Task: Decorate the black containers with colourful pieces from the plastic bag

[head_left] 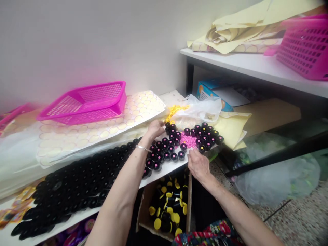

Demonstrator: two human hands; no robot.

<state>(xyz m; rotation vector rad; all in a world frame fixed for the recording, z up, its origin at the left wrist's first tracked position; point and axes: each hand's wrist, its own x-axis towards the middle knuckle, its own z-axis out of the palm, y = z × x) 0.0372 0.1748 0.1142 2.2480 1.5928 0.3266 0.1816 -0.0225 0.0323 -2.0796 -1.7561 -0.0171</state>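
Note:
My left hand [155, 129], with a bracelet on its wrist, reaches to the far side of a cluster of round black pieces [171, 148] with pink centres. Its curled fingertips are against the black pieces, and what they pinch is hidden. My right hand [198, 164] is at the table's front edge with fingers bent together; I cannot make out anything in them. Between the hands lies a heap of small pink discs [189, 140]. More black pieces [208, 136], a few with yellow centres, stand right of the heap.
Rows of plain black pieces [84, 176] cover the table's left part. Below the edge is a cardboard box [190, 205] of black-and-yellow pieces. Behind are yellow bits [176, 110], a plastic bag [205, 106] and a pink basket [84, 118] on printed sheets. A white shelf [243, 66] is at right.

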